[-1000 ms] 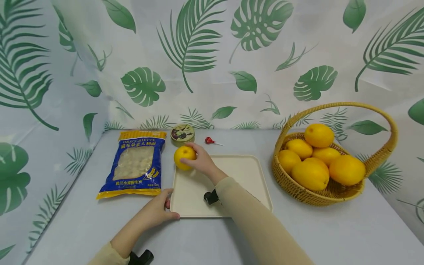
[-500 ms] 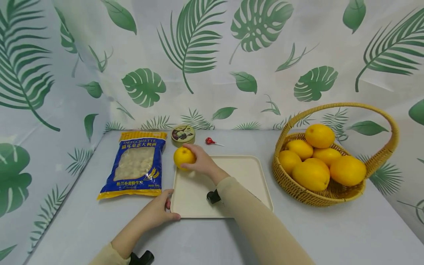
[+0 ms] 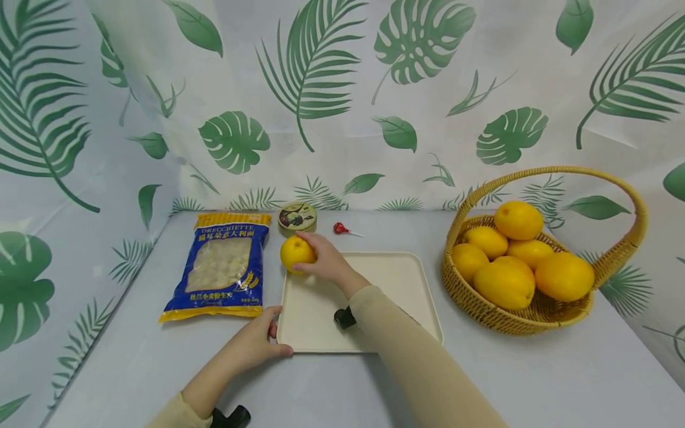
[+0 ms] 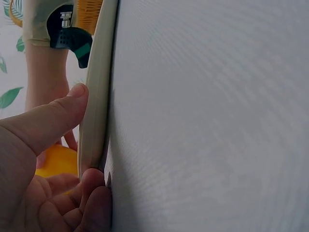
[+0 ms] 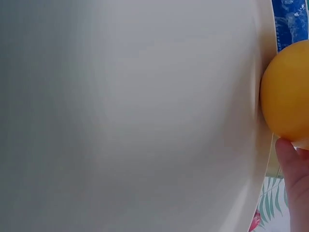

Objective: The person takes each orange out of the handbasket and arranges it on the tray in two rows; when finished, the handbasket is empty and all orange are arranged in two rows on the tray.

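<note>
My right hand [image 3: 327,261] grips a round yellow orange [image 3: 296,254] at the back left corner of a cream rectangular tray [image 3: 396,297]. In the right wrist view, the orange [image 5: 289,94] is by the tray's rim, with a thumb or fingertip [image 5: 287,152] against it. Whether it rests on the tray or is held just above it I cannot tell. My left hand [image 3: 257,340] holds the tray's front left corner. The left wrist view shows its thumb [image 4: 72,106] on the tray's edge [image 4: 98,96] and curled fingers [image 4: 94,193] at the corner.
Left of the tray lies a blue and yellow bag of orecchiette [image 3: 220,267]. Behind it stand a small round tin [image 3: 297,218] and a red lollipop [image 3: 341,228]. A wicker basket [image 3: 481,312] with several yellow fruits [image 3: 504,282] and a tall handle stands at the right.
My right hand and the orange have turned or shifted only very slightly over the tray's corner. My left hand stays at the front left corner.
</note>
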### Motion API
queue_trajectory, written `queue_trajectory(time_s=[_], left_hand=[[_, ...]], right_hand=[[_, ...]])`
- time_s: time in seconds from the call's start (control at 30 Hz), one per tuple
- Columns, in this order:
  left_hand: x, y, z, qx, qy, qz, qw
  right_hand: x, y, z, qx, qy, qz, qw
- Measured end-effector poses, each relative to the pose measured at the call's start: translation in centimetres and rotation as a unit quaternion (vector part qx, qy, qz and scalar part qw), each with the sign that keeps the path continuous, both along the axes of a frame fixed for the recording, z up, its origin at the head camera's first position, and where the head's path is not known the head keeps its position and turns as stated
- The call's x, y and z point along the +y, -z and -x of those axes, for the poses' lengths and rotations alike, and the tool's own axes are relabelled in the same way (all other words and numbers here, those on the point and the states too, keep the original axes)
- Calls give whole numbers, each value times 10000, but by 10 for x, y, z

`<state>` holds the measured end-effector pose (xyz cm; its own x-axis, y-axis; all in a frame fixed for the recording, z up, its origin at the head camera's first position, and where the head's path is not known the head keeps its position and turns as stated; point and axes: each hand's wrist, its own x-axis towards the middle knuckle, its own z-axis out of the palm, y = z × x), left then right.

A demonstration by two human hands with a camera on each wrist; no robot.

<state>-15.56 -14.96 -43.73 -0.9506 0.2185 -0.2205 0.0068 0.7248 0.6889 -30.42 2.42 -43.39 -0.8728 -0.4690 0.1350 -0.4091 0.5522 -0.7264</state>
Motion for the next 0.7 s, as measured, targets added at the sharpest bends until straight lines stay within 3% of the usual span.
queue_trajectory(time_s=[0.47, 0.7], left_hand=[[1, 1, 0, 59, 39, 79, 9999], [1, 4, 0, 131, 74, 69, 9999]], right_hand=[[0, -6, -3, -305, 72, -268, 9991], [-1, -6, -5, -506, 345, -180, 9980]])
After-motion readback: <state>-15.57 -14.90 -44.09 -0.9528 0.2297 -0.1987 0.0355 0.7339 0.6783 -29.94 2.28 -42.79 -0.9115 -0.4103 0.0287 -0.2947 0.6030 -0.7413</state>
